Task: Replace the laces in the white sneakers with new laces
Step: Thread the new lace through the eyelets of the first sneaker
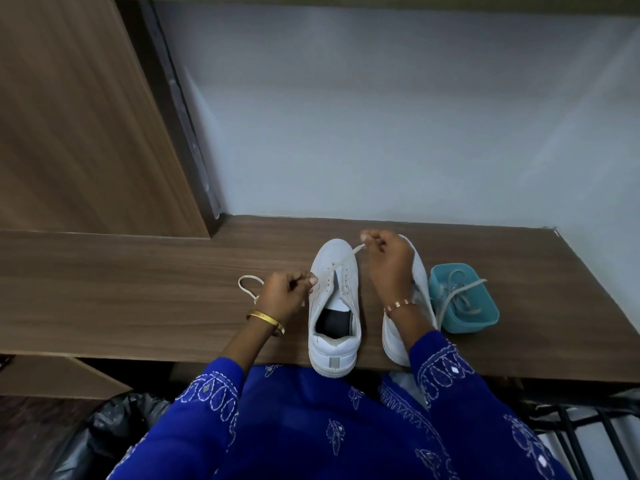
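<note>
A loose loop of white lace [250,285] lies on the desk [138,271], trailing from the left hand [284,292], which pinches it beside the left sneaker [334,306] at the desk's front edge. The right hand [388,261] pinches the other lace end over the toe. The lace looks soft, light and limp, best taken near its tip. The second sneaker [420,271] stands behind that wrist. Near the right edge, a teal tub [485,320] holds more laces [460,292]. No readable branding shows.
</note>
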